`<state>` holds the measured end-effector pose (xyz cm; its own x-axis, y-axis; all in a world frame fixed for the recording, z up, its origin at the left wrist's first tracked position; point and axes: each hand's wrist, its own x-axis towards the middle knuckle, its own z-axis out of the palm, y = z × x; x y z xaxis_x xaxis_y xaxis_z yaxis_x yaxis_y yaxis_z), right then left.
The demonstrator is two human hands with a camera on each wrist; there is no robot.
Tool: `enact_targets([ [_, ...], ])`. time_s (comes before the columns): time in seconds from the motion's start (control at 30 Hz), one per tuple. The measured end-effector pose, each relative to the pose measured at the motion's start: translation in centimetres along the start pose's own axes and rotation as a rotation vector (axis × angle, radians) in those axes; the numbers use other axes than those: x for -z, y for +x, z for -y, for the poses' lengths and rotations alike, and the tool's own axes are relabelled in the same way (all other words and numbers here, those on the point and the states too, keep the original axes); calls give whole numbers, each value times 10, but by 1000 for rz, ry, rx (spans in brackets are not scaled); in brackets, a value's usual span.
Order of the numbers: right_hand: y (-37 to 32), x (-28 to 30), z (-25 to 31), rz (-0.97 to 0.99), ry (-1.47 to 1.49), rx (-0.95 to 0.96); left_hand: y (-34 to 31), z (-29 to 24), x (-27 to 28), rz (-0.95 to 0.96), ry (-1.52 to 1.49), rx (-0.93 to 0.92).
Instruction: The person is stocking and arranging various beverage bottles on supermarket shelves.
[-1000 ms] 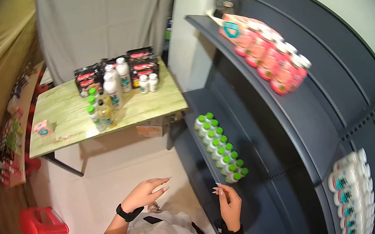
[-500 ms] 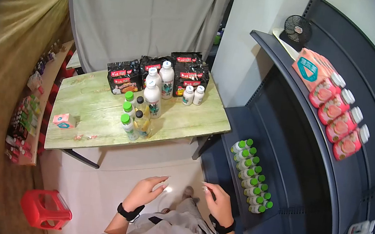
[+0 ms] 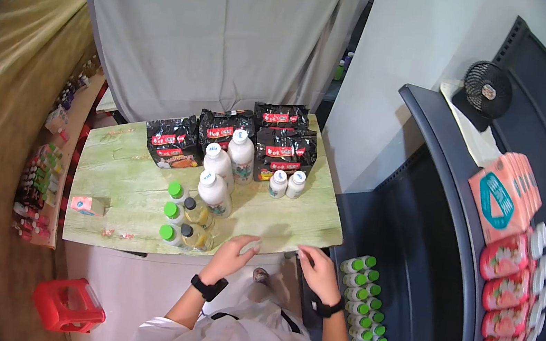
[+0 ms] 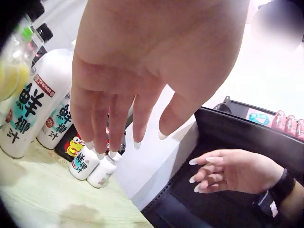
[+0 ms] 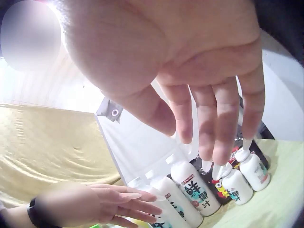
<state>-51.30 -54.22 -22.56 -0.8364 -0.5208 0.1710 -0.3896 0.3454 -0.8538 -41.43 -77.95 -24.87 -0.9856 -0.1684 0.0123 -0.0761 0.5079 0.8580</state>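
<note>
Fingers [image 3: 247, 241] of the left hand [image 3: 232, 254] lie relaxed and spread, empty, just beside two clear black-capped bottles of yellow liquid [image 3: 194, 224] at the front of the pale green wooden desk [image 3: 111, 179]. The right hand [image 3: 316, 271] hangs loosely open, empty, over the desk's front corner; small green-capped bottles [image 3: 360, 301] line the dark shelf [image 3: 363, 225].

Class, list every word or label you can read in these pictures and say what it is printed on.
"鲜椰汁": on the large white bottle.
"鲜椰": on the small white bottle, rest hidden.
Black packets and pink cartons: print too small to read.
</note>
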Motion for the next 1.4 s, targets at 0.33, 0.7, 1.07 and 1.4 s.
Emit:
enact_targets([
  [0.33, 169, -81, -80, 137, -238, 183, 136, 76, -32, -79, -31, 180],
  [0.7, 217, -130, -108, 174, -407, 40, 190, 107, -62, -137, -43, 254],
  [1.07, 199, -116, -111, 152, -291, 160, 159, 107, -80, -230, -71, 161],
  [1.4, 146, -37, -3, 40, 11, 196, 82, 27, -41, -444, 3, -157],
])
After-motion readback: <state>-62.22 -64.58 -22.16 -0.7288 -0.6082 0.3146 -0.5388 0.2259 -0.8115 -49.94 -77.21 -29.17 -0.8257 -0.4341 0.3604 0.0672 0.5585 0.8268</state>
